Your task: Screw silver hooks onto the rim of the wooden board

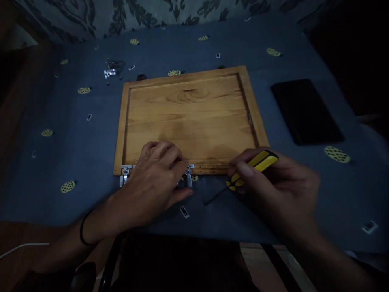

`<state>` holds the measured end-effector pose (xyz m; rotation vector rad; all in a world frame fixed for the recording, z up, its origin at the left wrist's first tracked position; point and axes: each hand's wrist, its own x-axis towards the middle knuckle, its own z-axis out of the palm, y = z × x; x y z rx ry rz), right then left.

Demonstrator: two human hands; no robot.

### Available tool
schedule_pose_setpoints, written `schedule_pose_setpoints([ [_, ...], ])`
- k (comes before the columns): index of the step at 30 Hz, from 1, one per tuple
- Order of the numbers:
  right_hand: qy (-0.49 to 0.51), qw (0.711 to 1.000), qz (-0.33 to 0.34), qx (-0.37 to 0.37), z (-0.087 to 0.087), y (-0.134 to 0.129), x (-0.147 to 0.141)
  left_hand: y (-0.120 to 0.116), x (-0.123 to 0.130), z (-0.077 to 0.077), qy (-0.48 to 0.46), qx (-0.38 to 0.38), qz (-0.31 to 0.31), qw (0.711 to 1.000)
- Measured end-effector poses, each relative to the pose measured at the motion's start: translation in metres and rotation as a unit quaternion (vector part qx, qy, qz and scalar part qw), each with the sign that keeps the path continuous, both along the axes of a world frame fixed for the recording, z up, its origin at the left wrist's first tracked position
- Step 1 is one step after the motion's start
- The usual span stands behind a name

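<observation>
A framed wooden panel point(188, 117) lies flat on the blue patterned cloth. Metal hinge pieces sit along its near edge, one at the left corner point(125, 172) and another point(189, 172) beside my left fingertips. My left hand point(158, 178) rests over that edge with fingers curled; what its fingertips hold, if anything, is hidden. My right hand point(273, 182) grips a yellow and black screwdriver point(258, 164), its shaft pointing down and left over the cloth, apart from the hinges. Small holes show in the near edge between the hands.
A dark flat rectangular object point(306, 111) lies to the right of the panel. Loose metal hardware point(111, 72) and small bits are at the back left. The cloth point(91, 150) ends at a patterned wall behind.
</observation>
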<state>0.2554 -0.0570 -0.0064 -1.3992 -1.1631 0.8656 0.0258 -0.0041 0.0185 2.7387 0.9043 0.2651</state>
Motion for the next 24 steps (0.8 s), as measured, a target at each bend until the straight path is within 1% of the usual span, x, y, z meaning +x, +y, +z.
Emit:
schedule_pose_setpoints([
  [4, 0.013, 1.000, 0.006, 0.000, 0.001, 0.000, -0.001, 0.000, 0.001, -0.001, 0.004, 0.001, 0.007, 1.000],
  [7, 0.030, 1.000, -0.003, 0.010, 0.000, -0.004, -0.001, 0.000, 0.001, -0.001, -0.006, 0.002, 0.008, 1.000],
  [10, 0.019, 0.998, -0.030, 0.045, -0.001, -0.009, 0.002, -0.001, 0.002, -0.001, -0.012, 0.001, 0.012, 1.000],
  [13, -0.020, 0.993, -0.033, 0.113, -0.003, -0.014, 0.007, -0.002, 0.003, 0.000, -0.016, 0.001, 0.018, 1.000],
  [16, -0.038, 0.987, -0.006, 0.156, -0.003, -0.016, 0.010, -0.002, 0.003, 0.001, -0.021, 0.000, 0.018, 1.000],
  [19, -0.030, 0.987, 0.015, 0.160, -0.003, -0.016, 0.012, -0.002, 0.004, 0.000, -0.022, -0.008, 0.019, 1.000],
  [24, -0.053, 0.978, 0.075, 0.189, -0.007, -0.014, 0.019, -0.001, 0.003, -0.001, -0.031, -0.020, 0.014, 0.999],
])
